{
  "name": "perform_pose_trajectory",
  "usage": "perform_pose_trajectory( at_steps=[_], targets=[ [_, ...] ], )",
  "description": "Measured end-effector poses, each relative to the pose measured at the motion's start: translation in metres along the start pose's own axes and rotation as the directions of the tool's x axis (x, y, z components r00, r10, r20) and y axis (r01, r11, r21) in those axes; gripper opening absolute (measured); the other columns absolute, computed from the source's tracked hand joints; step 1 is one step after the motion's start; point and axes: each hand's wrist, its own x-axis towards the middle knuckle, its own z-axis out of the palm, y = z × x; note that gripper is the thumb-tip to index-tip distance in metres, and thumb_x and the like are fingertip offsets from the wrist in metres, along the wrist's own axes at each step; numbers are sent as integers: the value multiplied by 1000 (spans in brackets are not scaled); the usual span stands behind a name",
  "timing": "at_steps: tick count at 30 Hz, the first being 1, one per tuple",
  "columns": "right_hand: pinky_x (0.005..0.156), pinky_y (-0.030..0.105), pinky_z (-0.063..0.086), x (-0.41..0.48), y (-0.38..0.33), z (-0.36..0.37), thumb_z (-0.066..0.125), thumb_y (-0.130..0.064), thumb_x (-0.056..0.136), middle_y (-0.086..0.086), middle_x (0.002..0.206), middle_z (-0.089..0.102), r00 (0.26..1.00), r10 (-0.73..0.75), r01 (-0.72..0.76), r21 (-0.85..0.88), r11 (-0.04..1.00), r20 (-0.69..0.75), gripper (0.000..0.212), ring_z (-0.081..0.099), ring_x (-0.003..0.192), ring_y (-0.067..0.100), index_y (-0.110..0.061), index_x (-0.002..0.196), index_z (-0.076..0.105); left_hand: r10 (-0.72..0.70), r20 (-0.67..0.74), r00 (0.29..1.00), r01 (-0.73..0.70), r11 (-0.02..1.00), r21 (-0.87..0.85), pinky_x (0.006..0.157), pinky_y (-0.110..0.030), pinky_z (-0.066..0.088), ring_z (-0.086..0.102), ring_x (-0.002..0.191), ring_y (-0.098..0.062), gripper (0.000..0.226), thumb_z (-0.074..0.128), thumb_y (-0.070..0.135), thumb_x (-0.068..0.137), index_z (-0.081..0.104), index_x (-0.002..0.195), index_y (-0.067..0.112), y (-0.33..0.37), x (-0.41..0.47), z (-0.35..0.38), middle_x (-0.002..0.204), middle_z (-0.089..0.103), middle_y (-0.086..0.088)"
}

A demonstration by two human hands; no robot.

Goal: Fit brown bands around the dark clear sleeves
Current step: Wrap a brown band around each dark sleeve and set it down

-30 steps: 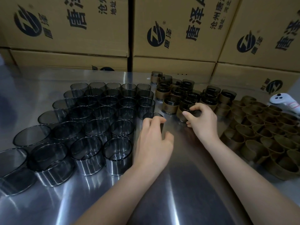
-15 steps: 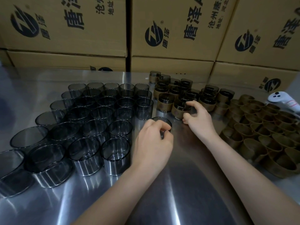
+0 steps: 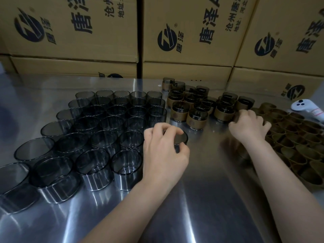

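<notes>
My left hand grips one dark clear sleeve by its rim, with thumb and fingers curled round it, on the steel table. To its left, several bare dark sleeves stand in rows. Several sleeves with brown bands fitted stand behind my hands. My right hand is blurred and lies, fingers curled, on the near-left edge of the pile of loose brown bands. The blur hides whether it holds a band.
Stacked cardboard boxes form a wall along the back of the table. A white hand controller lies at the far right behind the bands. Bare steel stretches between and in front of my arms.
My right hand has left the banded sleeves and moved right onto the band pile. My left hand has drawn the gripped sleeve a little nearer and rightward.
</notes>
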Motion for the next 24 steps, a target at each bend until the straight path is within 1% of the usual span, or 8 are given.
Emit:
perform_pose_trajectory(
  at_steps=[3, 5, 8, 10, 12, 15, 19, 24],
  targets=[
    [118, 58, 3, 5, 3, 6, 49, -41, 97, 10, 163, 12, 988, 25, -12, -82, 997, 152, 67, 11, 147, 40, -19, 154, 21, -14, 56, 998, 13, 1000, 7, 108, -35, 33, 28, 128, -15, 37, 62, 18, 86, 61, 123, 23, -1, 0, 2, 134, 46, 7],
    [118, 60, 1, 8, 4, 9, 47, -47, 97, 9, 164, 6, 977, 48, -20, -132, 991, 208, 70, 7, 148, 41, -21, 156, 17, -23, 106, 994, 19, 999, 33, 114, -35, 27, 22, 135, -14, 44, 62, 21, 87, 57, 131, 25, -2, -1, 4, 145, 40, 6],
    [117, 61, 5, 10, 5, 10, 45, -49, 97, 10, 162, 18, 973, 58, -18, -175, 984, 224, 68, 15, 146, 43, -19, 154, 24, -26, 156, 987, 20, 999, 40, 116, -29, 19, 17, 139, -11, 47, 61, 22, 89, 53, 135, 25, -4, -1, 7, 153, 33, 5],
    [115, 61, 9, 10, 4, 10, 46, -50, 96, 11, 156, 30, 972, 61, -16, -198, 980, 225, 65, 21, 143, 43, -18, 150, 31, -22, 167, 986, 19, 1000, 23, 116, -29, 19, 18, 140, -11, 47, 60, 21, 90, 52, 135, 25, -6, -1, 7, 154, 31, 5],
    [114, 61, 11, 11, 4, 10, 48, -49, 95, 12, 153, 35, 976, 68, -26, -198, 980, 206, 63, 24, 141, 42, -18, 148, 34, -22, 166, 986, 20, 1000, 12, 116, -30, 20, 18, 140, -12, 46, 60, 21, 90, 52, 135, 24, -7, -1, 8, 154, 31, 6],
    [113, 61, 12, 14, 6, 11, 50, -49, 94, 11, 155, 29, 985, 66, -39, -166, 985, 157, 66, 24, 141, 43, -19, 150, 30, -27, 167, 986, 27, 1000, 4, 116, -31, 22, 18, 140, -13, 45, 59, 21, 90, 52, 134, 24, -7, -1, 9, 153, 30, 6],
    [114, 62, 8, 19, 7, 13, 48, -51, 95, 8, 160, 20, 980, 61, -24, -193, 981, 188, 72, 19, 143, 45, -21, 154, 20, -27, 173, 985, 29, 1000, -7, 116, -33, 23, 19, 140, -15, 42, 59, 21, 91, 53, 132, 24, -9, -1, 10, 152, 29, 5],
    [114, 62, 12, 22, 7, 13, 47, -50, 96, 13, 154, 31, 983, 47, -7, -215, 977, 179, 64, 28, 140, 42, -16, 148, 34, -27, 187, 982, 29, 1000, -9, 116, -34, 24, 18, 140, -15, 39, 59, 21, 92, 53, 130, 24, -8, -1, 12, 152, 27, 5]
  ],
)
